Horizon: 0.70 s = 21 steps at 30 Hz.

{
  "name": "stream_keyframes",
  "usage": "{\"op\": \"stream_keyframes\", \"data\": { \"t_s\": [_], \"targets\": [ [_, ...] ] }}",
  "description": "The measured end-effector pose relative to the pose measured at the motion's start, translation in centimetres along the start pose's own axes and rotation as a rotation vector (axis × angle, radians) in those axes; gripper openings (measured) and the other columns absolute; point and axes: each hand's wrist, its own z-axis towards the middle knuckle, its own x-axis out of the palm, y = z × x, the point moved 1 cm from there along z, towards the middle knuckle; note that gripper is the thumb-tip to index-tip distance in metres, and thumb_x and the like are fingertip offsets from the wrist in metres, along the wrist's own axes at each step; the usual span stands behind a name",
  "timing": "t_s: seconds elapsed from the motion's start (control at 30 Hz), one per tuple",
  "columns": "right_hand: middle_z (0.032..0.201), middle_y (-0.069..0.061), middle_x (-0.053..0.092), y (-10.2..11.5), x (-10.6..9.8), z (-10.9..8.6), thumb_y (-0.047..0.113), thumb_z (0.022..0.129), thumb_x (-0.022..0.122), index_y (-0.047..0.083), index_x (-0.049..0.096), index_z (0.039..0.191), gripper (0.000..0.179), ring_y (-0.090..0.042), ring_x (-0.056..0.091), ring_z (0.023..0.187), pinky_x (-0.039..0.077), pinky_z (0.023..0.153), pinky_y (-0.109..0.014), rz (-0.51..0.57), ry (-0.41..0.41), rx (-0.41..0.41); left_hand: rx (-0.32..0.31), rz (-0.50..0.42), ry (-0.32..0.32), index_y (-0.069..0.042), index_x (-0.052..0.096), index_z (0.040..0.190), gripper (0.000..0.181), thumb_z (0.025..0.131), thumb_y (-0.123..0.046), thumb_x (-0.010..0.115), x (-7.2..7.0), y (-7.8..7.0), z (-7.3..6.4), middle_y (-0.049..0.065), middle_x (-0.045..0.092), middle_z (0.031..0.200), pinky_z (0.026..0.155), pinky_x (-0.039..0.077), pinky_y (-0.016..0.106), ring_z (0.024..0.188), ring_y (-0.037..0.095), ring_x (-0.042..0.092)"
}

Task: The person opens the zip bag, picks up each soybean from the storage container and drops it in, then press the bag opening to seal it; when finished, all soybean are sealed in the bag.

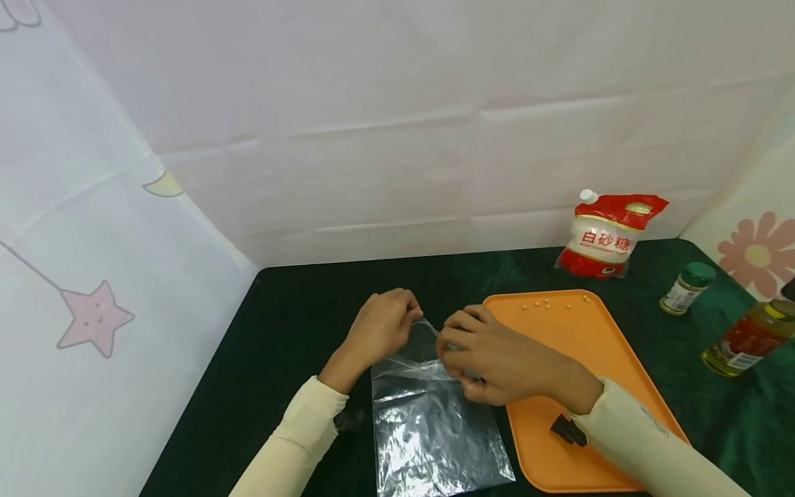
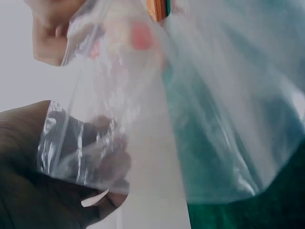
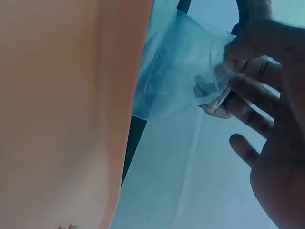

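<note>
A clear plastic bag (image 1: 428, 428) hangs down toward the dark green table from both hands. My left hand (image 1: 386, 323) pinches the bag's top edge on the left, and in the left wrist view the film (image 2: 109, 95) lies across its fingers (image 2: 112, 164). On the other side my right hand (image 1: 491, 355) pinches the same edge between thumb and fingers. Seen from the right wrist, the thumb and forefinger meet on the film (image 3: 186, 67), while the other fingers spread apart. Between the hands the bag's mouth is drawn up.
An orange tray (image 1: 577, 345) lies under the right forearm, with several small pale yellow pieces (image 1: 546, 301) near its far edge. Behind it stands a red and white sugar bag (image 1: 605, 238). A green-capped jar (image 1: 683, 293) and an oil-like bottle (image 1: 745, 338) stand at right.
</note>
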Motion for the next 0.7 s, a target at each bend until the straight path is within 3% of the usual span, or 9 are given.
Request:
{"op": "stream_keyframes", "data": {
  "t_s": [0.17,0.33,0.43,0.53,0.63,0.7],
  "targets": [
    [0.101,0.019,0.058,0.5,-0.2,0.1,0.015,0.083,0.06,0.029,0.057,0.087,0.015,-0.012,0.042,0.108,0.03,0.092,-0.036,0.088,0.021,-0.021,0.049,-0.068,0.05,-0.015,0.07,0.098,0.009,0.1,-0.021,0.065,0.1,0.8,0.1,-0.005,0.064,0.091,0.057,0.045,0.021,0.063,0.003,0.051],
    [0.088,0.016,0.052,-0.1,-0.5,-0.2,0.021,0.087,0.064,0.031,0.052,0.087,0.015,-0.01,0.039,0.097,0.029,0.085,-0.034,0.061,0.021,0.066,0.127,-0.223,0.131,-0.019,0.067,0.115,0.015,0.102,-0.024,0.061,-0.9,1.1,0.0,-0.008,0.062,0.099,0.062,0.048,0.024,0.07,0.003,0.052],
    [0.086,0.013,0.052,-0.9,-0.6,-0.6,0.022,0.088,0.065,0.03,0.053,0.088,0.014,-0.011,0.039,0.094,0.031,0.085,-0.036,0.034,0.037,0.119,0.177,-0.355,0.262,-0.027,0.06,0.132,0.029,0.103,-0.034,0.056,-2.5,1.3,-0.3,-0.008,0.055,0.118,0.07,0.051,0.026,0.084,0.008,0.056],
    [0.087,0.013,0.052,-1.4,-0.7,-0.9,0.023,0.088,0.063,0.03,0.054,0.087,0.012,-0.013,0.04,0.094,0.032,0.085,-0.037,0.017,0.053,0.142,0.155,-0.408,0.464,-0.033,0.062,0.132,0.033,0.1,-0.042,0.061,-3.8,1.9,-1.0,-0.005,0.044,0.135,0.079,0.051,0.029,0.099,0.014,0.055],
    [0.09,0.014,0.052,-1.7,-0.7,-1.1,0.022,0.087,0.062,0.03,0.052,0.087,0.012,-0.013,0.04,0.095,0.03,0.084,-0.037,0.018,0.059,0.15,0.112,-0.392,0.628,-0.028,0.069,0.119,0.023,0.096,-0.031,0.07,-4.1,2.7,-1.8,-0.003,0.044,0.131,0.08,0.052,0.03,0.101,0.016,0.055],
    [0.093,0.014,0.053,-1.7,-0.5,-1.2,0.022,0.088,0.062,0.03,0.05,0.086,0.014,-0.012,0.041,0.095,0.029,0.084,-0.037,0.022,0.062,0.152,0.134,-0.359,0.656,-0.024,0.071,0.11,0.014,0.096,-0.02,0.071,-3.9,3.0,-2.0,-0.003,0.051,0.119,0.076,0.051,0.028,0.093,0.013,0.054]
  ]
}}
